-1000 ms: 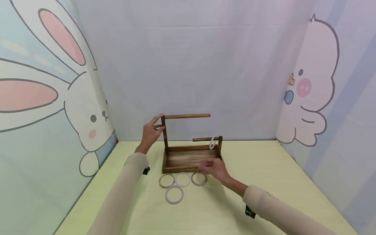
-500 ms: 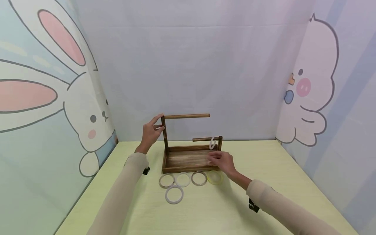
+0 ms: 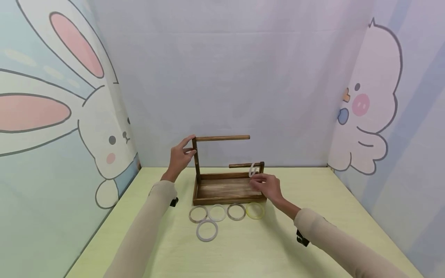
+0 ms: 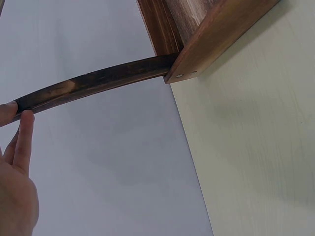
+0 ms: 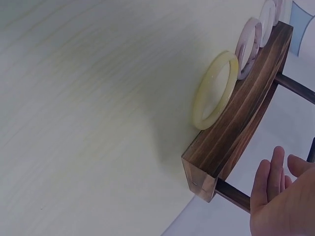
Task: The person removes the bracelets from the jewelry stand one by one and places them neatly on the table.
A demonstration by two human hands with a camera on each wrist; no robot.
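Note:
A dark wooden stand (image 3: 222, 201) has a shallow tray, a tall post at the left and a short post at the right, each bearing a horizontal bar. My left hand (image 3: 179, 159) pinches the tall post (image 4: 93, 83) near its top, thumb and fingers on either side. One white bangle (image 3: 250, 174) hangs on the lower bar (image 3: 239, 165), close to the short post. Just beneath that bangle is my right hand (image 3: 272, 189), over the tray's right end. In the right wrist view its fingers (image 5: 261, 179) extend loosely, with nothing visible between them and the thumb.
Along the tray's front lie a yellow bangle (image 3: 255, 218), a greyish bangle (image 3: 236, 219), a white bangle (image 3: 217, 221) and a mottled bangle (image 3: 198, 222). A pale lilac bangle (image 3: 206, 240) lies nearer. The upper bar (image 3: 222, 138) bears nothing. Cartoon-printed curtains surround the table.
My right hand has moved up and to the right, from the tray's front edge to below the hanging bangle, uncovering the yellow bangle. My left hand stays on the post.

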